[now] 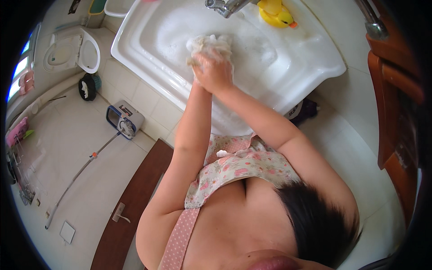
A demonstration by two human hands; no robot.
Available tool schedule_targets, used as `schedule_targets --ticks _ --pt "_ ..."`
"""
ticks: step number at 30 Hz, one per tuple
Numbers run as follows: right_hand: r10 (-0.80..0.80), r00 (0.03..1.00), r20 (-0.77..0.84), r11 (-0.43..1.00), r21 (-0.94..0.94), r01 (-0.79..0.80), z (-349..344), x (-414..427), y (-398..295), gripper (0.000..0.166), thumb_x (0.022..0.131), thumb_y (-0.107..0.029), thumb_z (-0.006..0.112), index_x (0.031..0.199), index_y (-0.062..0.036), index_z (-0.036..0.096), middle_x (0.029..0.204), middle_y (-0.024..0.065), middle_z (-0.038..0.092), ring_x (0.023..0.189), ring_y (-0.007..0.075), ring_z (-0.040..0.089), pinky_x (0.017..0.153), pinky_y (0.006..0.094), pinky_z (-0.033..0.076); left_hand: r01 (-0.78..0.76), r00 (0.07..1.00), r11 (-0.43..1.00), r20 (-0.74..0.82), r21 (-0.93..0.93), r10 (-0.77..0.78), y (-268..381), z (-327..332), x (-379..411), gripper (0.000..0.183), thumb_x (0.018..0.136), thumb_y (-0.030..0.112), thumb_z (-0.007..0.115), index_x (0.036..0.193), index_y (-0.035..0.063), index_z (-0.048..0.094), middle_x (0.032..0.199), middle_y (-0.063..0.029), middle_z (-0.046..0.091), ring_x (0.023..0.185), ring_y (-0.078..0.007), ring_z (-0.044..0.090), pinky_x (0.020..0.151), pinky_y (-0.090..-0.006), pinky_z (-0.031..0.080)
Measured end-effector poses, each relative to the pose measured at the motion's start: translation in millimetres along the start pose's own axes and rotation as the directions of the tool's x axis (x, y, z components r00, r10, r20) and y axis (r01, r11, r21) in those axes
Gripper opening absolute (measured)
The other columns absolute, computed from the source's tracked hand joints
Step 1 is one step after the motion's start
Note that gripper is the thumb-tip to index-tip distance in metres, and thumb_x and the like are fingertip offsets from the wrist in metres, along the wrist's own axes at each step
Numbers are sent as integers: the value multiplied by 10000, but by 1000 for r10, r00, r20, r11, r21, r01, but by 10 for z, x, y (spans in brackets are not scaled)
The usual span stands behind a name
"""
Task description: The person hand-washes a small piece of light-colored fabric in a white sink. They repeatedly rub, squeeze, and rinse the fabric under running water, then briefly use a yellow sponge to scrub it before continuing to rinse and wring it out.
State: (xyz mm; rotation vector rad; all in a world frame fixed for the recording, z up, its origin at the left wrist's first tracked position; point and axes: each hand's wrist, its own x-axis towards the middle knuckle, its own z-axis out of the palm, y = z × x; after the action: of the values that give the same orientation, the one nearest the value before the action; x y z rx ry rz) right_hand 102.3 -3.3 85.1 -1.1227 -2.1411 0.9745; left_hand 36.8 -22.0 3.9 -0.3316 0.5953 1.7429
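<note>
A pale, wet cloth (222, 47) covered in suds is bunched up in both my hands, just above the foamy water of a white ceramic washbasin (158, 79). My right hand (216, 72) lies across the front, its fingers curled on the cloth and slightly blurred. Behind it, my left hand (196, 70) is mostly hidden by the right hand and the fabric, gripping the same bundle. The wrists cross close together over the basin's near side. White foam (194, 43) clings to the cloth's far edge.
Beyond my hands is a chrome faucet (224, 8), with a yellow rubber duck (276, 17) to its right. A mop (94, 155) leans in its bucket (133, 116) on the left floor. There is a toilet (89, 54) farther back. A brown door (133, 202) stands at my left.
</note>
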Motion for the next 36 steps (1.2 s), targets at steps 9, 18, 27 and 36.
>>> schedule_targets --ticks 9,18,27,36 --pt "110 993 -50 992 -58 -113 109 475 569 241 695 -321 580 830 -128 633 734 87 623 634 315 598 606 412 485 156 936 857 -351 491 31 -79 383 -297 381 908 354 384 1133 67 495 1042 -70 553 979 -208 531 799 -349 464" --pt "-58 997 -59 968 -247 42 -435 134 1022 244 824 -282 515 994 -164 644 1104 76 565 971 224 538 824 336 429 148 876 -119 -74 982 476 437 475 -592 392 892 344 439 961 4 621 1025 -130 569 930 -233 551 807 -316 424" --pt "302 864 403 449 739 -502 -1263 93 443 284 856 -244 521 957 10 600 808 -12 581 753 46 501 665 205 394 -114 853 -18 108 993 511 562 1082 -953 393 903 368 447 1005 27 615 901 -81 618 891 -154 552 804 -279 424" --pt "266 901 342 302 858 -415 -1669 395 103 193 759 -177 658 874 -32 603 801 -5 591 753 71 544 690 226 427 -61 975 -83 77 995 209 795 1289 -1125 146 812 148 626 791 13 576 625 42 451 606 -57 424 558 -189 355"
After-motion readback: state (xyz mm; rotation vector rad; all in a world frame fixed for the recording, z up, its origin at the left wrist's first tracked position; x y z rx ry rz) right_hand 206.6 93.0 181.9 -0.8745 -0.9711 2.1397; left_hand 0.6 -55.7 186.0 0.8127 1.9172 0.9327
